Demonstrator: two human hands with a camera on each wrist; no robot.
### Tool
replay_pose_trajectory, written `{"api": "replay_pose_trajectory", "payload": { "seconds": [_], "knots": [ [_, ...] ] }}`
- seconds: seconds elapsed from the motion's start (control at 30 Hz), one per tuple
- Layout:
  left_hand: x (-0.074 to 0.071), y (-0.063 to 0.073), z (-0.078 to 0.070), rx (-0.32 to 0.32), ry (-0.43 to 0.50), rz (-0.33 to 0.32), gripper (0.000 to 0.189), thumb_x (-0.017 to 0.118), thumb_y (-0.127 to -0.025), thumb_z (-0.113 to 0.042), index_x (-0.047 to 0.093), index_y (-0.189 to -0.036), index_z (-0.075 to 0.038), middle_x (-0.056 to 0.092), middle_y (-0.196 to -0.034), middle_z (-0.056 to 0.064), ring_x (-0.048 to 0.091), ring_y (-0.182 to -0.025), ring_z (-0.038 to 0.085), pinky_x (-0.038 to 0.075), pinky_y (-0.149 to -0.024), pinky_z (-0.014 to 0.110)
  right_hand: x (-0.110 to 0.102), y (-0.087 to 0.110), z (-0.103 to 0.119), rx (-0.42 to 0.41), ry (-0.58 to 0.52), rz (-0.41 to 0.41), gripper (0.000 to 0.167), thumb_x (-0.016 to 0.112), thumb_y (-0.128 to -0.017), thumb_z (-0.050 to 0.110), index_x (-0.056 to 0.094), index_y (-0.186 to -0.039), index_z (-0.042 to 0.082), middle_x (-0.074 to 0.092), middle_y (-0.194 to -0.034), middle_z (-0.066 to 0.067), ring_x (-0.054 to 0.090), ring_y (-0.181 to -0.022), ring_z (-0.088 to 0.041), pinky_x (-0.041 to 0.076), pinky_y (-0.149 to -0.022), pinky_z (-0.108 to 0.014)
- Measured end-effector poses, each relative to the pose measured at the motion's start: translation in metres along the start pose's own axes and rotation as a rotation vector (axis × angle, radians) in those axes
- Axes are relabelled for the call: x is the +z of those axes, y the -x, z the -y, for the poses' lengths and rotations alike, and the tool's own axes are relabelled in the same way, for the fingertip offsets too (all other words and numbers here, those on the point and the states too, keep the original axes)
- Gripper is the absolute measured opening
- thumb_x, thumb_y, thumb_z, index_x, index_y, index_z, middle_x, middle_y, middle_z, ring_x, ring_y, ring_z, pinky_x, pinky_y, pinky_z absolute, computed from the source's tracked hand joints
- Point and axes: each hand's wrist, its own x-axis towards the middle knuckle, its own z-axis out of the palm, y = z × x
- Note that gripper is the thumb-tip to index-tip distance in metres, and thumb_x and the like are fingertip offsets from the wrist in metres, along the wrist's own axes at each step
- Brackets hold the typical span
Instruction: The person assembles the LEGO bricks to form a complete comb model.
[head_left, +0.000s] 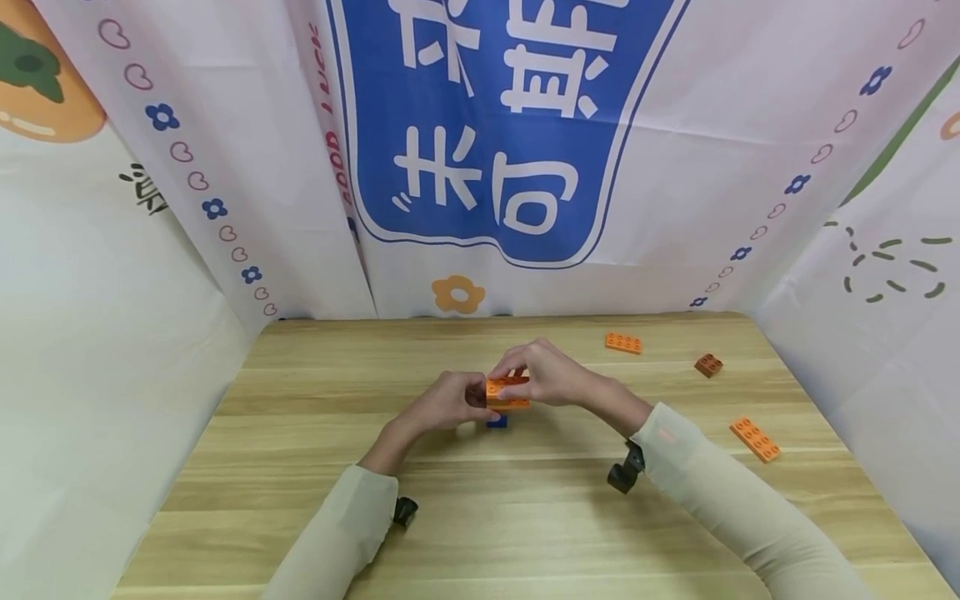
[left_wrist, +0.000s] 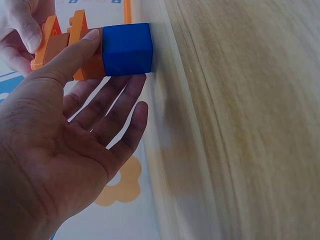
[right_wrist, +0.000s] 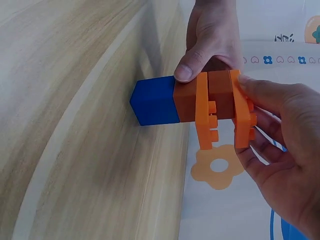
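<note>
A small tower of building bricks stands on the table, with a blue brick [right_wrist: 154, 101] at its foot. Above that come a brown brick [right_wrist: 185, 103], a flat orange brick [right_wrist: 202, 107], a second brown brick and another flat orange brick [right_wrist: 242, 112] on top, slightly tilted. The left hand [head_left: 448, 402] holds the tower low down, its thumb on the lower brown brick and its fingers behind. From the other side the right hand [head_left: 546, 375] pinches the top flat orange brick between thumb and fingers.
To the right on the wooden table [head_left: 525, 533] lie a flat orange brick [head_left: 623, 342], a brown brick [head_left: 708, 365] and another flat orange brick [head_left: 755, 439]. Printed cloth [head_left: 652, 200] hangs along the back and both sides.
</note>
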Motion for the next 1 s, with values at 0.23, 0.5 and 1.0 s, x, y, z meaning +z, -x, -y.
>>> {"api": "replay_pose_trajectory", "payload": {
  "seconds": [0.23, 0.5, 1.0],
  "knots": [
    [-0.001, 0.001, 0.0, 0.002, 0.001, 0.003, 0.025, 0.085, -0.092, -0.015, 0.072, -0.111, -0.008, 0.079, -0.107, 0.003, 0.074, -0.094, 0.013, 0.062, -0.083, 0.027, 0.002, 0.001, -0.001, -0.013, 0.013, -0.015, 0.027, 0.084, -0.093, 0.014, 0.08, -0.117, 0.004, 0.08, -0.111, -0.006, 0.075, -0.097, -0.013, 0.061, -0.082, -0.023],
    [-0.002, 0.0, -0.001, -0.006, 0.001, 0.002, 0.024, 0.086, -0.091, -0.016, 0.072, -0.11, -0.008, 0.078, -0.105, 0.002, 0.074, -0.093, 0.012, 0.062, -0.083, 0.027, -0.003, 0.002, -0.002, -0.012, 0.007, 0.03, 0.03, 0.084, -0.093, 0.016, 0.079, -0.122, 0.006, 0.079, -0.117, -0.004, 0.074, -0.103, -0.014, 0.061, -0.087, -0.026],
    [0.001, -0.002, 0.001, -0.032, -0.004, -0.013, 0.027, 0.088, -0.09, -0.015, 0.072, -0.11, -0.006, 0.077, -0.104, 0.004, 0.073, -0.092, 0.013, 0.062, -0.081, 0.026, -0.034, 0.032, -0.017, 0.007, -0.025, 0.055, 0.035, 0.085, -0.092, 0.019, 0.077, -0.123, 0.003, 0.077, -0.122, -0.01, 0.073, -0.11, -0.027, 0.062, -0.089, -0.051]
  ]
}}
